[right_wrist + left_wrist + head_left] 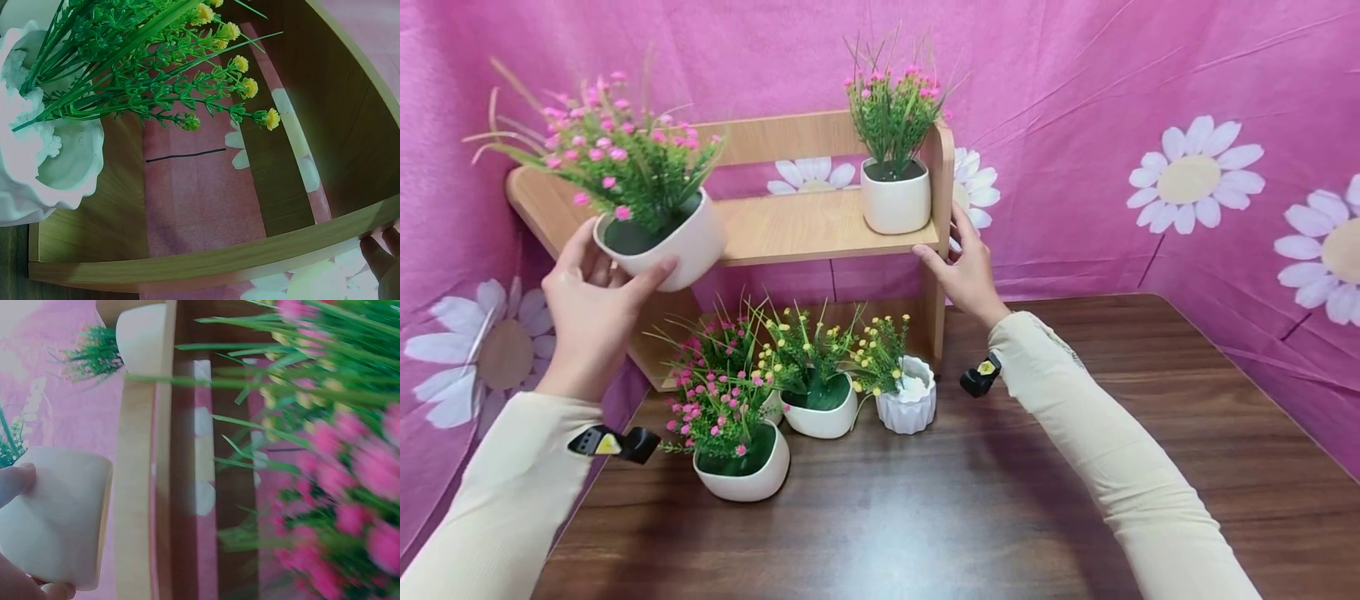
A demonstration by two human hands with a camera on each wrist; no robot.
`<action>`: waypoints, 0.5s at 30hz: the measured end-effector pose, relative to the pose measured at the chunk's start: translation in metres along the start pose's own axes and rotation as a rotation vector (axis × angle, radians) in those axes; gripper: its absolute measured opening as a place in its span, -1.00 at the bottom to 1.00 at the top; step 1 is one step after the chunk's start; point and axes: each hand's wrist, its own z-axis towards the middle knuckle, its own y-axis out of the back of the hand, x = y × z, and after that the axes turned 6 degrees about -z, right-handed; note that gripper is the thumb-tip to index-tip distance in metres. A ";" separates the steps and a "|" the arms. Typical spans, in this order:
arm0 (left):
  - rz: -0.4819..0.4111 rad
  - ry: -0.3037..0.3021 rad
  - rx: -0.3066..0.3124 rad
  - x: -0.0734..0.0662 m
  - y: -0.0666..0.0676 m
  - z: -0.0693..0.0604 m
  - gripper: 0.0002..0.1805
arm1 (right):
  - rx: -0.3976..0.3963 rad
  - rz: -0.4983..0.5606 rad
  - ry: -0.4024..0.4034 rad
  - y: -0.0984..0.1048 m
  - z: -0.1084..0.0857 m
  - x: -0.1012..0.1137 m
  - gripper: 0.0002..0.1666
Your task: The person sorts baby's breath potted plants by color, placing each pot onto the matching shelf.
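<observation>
My left hand [593,312] grips the white pot of a potted plant with pink flowers [688,246], thumb in front and fingers at the side. The pot is tilted, raised at the left end of the wooden shelf [786,221]. In the left wrist view, the white pot [56,519] shows between thumb and fingers. My right hand [966,271] holds the shelf's right side panel, its thumb at the front edge and fingers on the outer side. Another pink-flowered potted plant [895,196] stands upright on the upper board, near that hand.
Below, on the dark wooden table [1000,517], stand a front pink-flowered pot [741,479], another pink plant partly hidden behind it, a yellow-flowered pot [823,412] and a fluted white pot [906,408] with yellow flowers. A pink cloth [1060,100] with daisies hangs behind.
</observation>
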 end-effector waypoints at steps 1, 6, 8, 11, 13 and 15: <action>0.001 0.000 0.020 0.000 -0.006 0.003 -0.20 | 0.000 0.001 -0.001 0.000 0.000 0.000 -0.16; 0.005 -0.008 0.076 0.000 -0.036 0.015 -0.20 | -0.019 -0.012 0.006 0.000 -0.001 0.003 -0.17; -0.001 -0.009 0.083 0.001 -0.046 0.018 -0.21 | -0.033 -0.017 0.012 0.000 -0.001 0.003 -0.18; 0.018 -0.008 0.084 0.004 -0.060 0.023 -0.22 | -0.053 -0.015 0.006 0.000 -0.001 0.004 -0.19; 0.039 0.001 0.082 0.007 -0.068 0.026 -0.23 | -0.064 -0.013 -0.003 -0.001 -0.001 0.005 -0.19; 0.075 0.004 0.079 0.011 -0.077 0.029 -0.23 | -0.075 -0.010 -0.012 -0.001 -0.002 0.006 -0.20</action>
